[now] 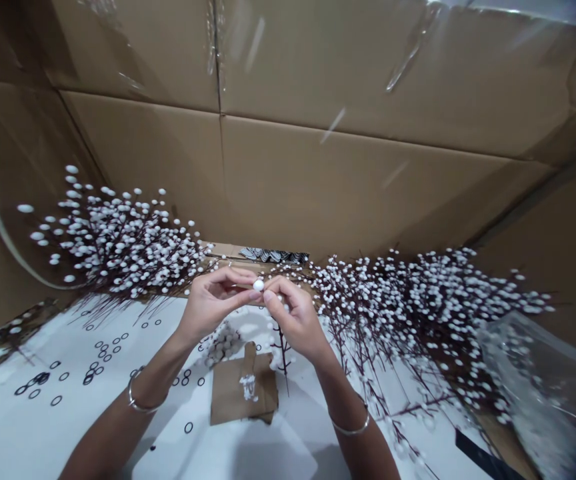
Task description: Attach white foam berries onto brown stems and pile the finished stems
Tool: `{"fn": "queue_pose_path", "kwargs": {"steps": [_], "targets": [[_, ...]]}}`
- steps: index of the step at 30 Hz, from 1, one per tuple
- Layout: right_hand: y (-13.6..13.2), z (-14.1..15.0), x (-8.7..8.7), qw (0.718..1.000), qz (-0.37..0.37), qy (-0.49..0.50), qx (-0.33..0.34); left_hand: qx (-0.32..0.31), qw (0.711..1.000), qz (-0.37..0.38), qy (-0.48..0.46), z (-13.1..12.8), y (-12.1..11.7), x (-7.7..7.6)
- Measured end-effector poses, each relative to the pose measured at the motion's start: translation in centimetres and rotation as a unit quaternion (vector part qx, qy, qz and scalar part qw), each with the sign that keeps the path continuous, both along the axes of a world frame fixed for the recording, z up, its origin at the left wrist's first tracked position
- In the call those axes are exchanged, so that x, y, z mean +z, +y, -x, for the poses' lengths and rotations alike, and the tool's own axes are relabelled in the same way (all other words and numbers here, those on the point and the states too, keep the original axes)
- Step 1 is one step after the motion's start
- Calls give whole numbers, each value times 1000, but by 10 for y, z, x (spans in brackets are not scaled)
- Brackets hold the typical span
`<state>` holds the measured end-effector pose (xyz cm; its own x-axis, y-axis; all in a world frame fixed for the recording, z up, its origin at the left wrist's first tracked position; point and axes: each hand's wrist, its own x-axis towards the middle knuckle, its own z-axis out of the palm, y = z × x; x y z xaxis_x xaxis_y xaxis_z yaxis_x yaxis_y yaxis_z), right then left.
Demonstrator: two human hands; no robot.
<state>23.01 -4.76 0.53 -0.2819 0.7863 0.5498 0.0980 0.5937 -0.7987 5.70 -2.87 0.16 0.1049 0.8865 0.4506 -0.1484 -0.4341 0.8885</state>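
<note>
Above the middle of the white table, my two hands meet fingertip to fingertip. Between them sits a white berry, pinched by the thumb and fingers of my left hand. My right hand is closed beside it, and a dark berry twig hangs down from under its fingers. The fingers hide where berry and twig might join. Below the hands lies a piece of cardboard with a small white blob on it. Behind the left wrist rests a small cluster of white berries.
Bunches of white-berry branches lie at the back left and along the right. Several small black rings are scattered over the white tabletop. A clear plastic bag stands at the right. Cardboard walls enclose the back.
</note>
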Motion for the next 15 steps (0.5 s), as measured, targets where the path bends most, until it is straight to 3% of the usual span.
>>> {"fn": "queue_pose_path", "kwargs": {"steps": [4,7,11,13,15], "targets": [[-1,0,3,999,25,22,16,-16,1000,11,-3,-1,1,0],[-4,0,6,995,56,84,21,-82,997,8,5,-2,1,-3],[-6,-1,10,970,77,232,6,-184,966,-6,180,-7,-5,-11],[-5,-4,12,951,80,300,-12,-202,941,-9,272,-12,-10,-15],[-4,-8,15,938,77,335,-43,-200,933,-16,298,-18,-14,-19]]}}
